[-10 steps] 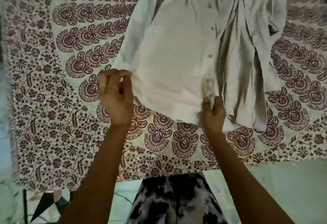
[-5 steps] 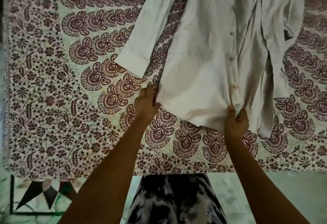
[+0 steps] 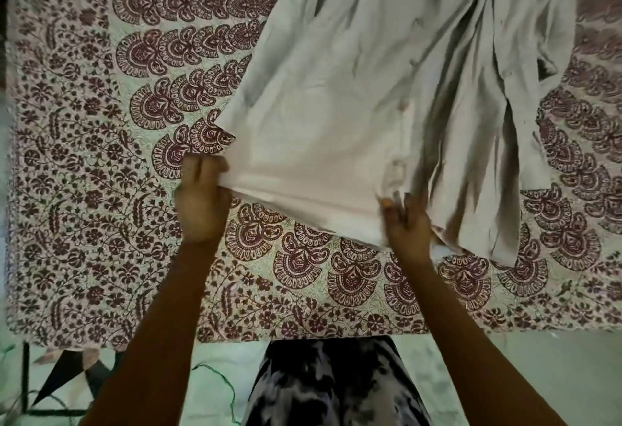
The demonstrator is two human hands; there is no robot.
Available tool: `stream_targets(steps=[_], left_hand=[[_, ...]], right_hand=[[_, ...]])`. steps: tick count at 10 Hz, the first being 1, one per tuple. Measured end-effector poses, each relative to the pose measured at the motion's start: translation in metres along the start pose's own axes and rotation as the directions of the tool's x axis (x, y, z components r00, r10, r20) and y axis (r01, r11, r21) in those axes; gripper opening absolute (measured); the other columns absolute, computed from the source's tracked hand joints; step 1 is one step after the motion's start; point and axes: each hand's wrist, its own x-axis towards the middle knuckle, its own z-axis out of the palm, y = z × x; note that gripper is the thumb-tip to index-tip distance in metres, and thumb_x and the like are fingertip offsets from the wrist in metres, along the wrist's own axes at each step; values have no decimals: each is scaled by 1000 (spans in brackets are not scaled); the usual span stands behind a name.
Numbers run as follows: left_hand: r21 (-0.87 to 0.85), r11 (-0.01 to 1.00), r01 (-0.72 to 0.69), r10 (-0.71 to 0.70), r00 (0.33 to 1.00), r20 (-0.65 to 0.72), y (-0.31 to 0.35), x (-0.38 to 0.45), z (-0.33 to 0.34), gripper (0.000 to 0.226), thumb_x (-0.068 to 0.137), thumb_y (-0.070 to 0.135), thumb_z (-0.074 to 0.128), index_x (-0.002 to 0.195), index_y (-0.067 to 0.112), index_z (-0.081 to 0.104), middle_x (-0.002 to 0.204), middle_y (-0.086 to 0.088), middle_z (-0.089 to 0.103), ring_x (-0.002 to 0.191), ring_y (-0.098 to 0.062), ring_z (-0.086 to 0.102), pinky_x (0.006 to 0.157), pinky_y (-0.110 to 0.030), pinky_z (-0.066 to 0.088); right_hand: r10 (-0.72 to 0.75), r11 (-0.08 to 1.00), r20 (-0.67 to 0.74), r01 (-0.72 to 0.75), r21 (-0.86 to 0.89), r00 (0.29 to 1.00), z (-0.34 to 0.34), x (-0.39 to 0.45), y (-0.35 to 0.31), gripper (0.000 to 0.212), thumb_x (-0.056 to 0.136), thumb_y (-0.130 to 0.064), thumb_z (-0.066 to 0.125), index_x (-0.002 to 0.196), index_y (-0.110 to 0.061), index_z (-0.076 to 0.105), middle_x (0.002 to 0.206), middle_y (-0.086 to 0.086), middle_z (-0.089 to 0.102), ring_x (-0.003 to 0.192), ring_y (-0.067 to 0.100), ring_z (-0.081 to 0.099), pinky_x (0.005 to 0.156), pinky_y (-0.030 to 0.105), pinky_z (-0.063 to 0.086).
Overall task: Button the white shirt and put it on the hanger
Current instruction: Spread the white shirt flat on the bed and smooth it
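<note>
A white shirt [image 3: 353, 95] lies spread on a patterned bed cover, its hem toward me and its collar out of frame at the top. A row of small buttons [image 3: 402, 107] runs down the front placket. My left hand [image 3: 202, 200] grips the left corner of the hem, fingers curled round the bunched cloth. My right hand [image 3: 405, 223] holds the hem near the bottom of the placket, with part of the cloth lying over its fingers. The right front panel hangs in loose folds beside it. No hanger is in view.
The bed cover [image 3: 117, 173] has a dark red floral and paisley print and fills most of the view. Its near edge [image 3: 303, 338] runs across the bottom, with pale floor and my patterned clothing [image 3: 333, 388] below it.
My left hand moved from the sleeve cuff to the hem's left corner and took hold of it. The hem is now stretched between both hands and pulled toward me.
</note>
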Motion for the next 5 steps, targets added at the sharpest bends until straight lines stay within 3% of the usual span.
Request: stream_targets(steps=[1, 2, 3, 4, 5], left_hand=[[92, 993, -71, 62, 993, 99, -12, -3, -10, 23, 73, -6, 57, 93, 7, 54, 96, -24, 58, 64, -29, 59, 41, -29, 50], [104, 967, -231, 170, 896, 411, -18, -15, 12, 32, 67, -4, 72, 96, 3, 59, 96, -25, 63, 51, -28, 61, 38, -33, 53], [92, 935, -341, 200, 724, 660, -13, -15, 30, 48, 58, -2, 83, 102, 5, 65, 95, -21, 67, 42, -20, 58, 33, -28, 49], [116, 909, -400, 205, 672, 712, -11, -19, 39, 26, 77, 18, 72, 101, 14, 64, 85, 0, 61, 57, -20, 59, 50, -33, 55], [112, 976, -188, 31, 625, 780, -26, -27, 44, 36, 93, 47, 43, 99, 15, 58, 73, 16, 45, 72, -10, 50, 82, -46, 47]], right_hand=[[21, 1000, 1, -21, -15, 1000, 12, 0, 7, 8, 94, -15, 53, 86, -14, 50, 69, -5, 52, 67, 18, 55, 51, 7, 42], [124, 982, -115, -139, -130, 986, 9, 0, 18, 30, 94, -24, 51, 115, -3, 55, 89, 15, 66, 84, 26, 60, 76, 29, 49], [166, 966, -225, -204, -158, 960, -4, 2, 28, 34, 96, -26, 46, 116, 2, 49, 107, 25, 65, 90, 32, 62, 82, 39, 51], [170, 939, -201, -220, -263, 965, -14, 6, 39, 36, 97, -28, 44, 116, 2, 46, 104, 26, 64, 92, 39, 63, 77, 39, 51], [264, 842, -14, -237, -484, 965, -18, 7, 46, 34, 95, -36, 46, 105, -5, 57, 92, 19, 67, 86, 34, 65, 76, 38, 52]])
